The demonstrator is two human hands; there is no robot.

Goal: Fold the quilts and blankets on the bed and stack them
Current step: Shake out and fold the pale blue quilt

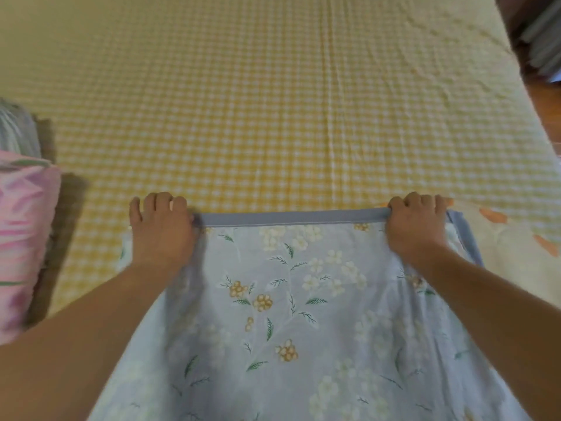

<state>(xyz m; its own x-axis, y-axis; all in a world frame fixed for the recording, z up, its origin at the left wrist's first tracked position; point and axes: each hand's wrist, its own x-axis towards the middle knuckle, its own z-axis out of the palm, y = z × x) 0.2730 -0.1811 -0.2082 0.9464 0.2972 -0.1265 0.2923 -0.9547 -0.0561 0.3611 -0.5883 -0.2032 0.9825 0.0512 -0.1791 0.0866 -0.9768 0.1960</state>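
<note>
The fingertips of the left hand (161, 226) curl over the far border of the blue floral quilt (291, 314) and go out of sight beneath it; the same holds for the right hand (417, 226). Both forearms run off the bottom corners of the frame. The quilt's near end is cut by the bottom edge, and its lower part is blurred. At the left edge a pink patterned bundle (24, 238) is only partly in frame, and the grey striped thing (16, 129) above it is too blurred to name. The cream cloth with orange marks (516, 253) at right passes under the quilt. Dark shapes (540, 34) in the upper right corner cannot be made out.
</note>
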